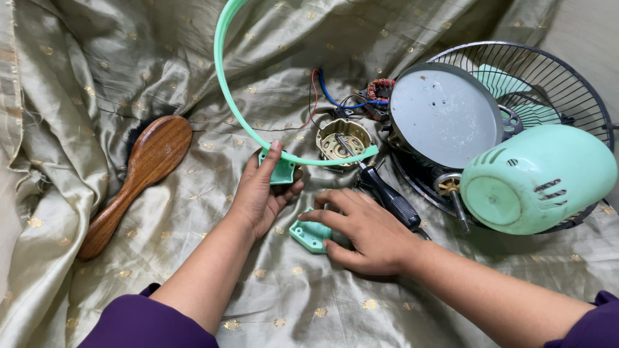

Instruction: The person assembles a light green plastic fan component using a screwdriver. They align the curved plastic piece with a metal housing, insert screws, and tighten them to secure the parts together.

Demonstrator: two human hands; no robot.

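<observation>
The left hand (261,193) grips the clip end of a mint-green plastic ring (222,84), thumb pressed on the ring. The right hand (361,229) rests on a small green plastic bracket (308,235) lying on the olive cloth (97,58). A black-handled screwdriver (387,193) lies just beside the right hand. A wooden brush (138,174) lies well left. A green motor housing (538,180) rests on the wire fan guard (548,71).
</observation>
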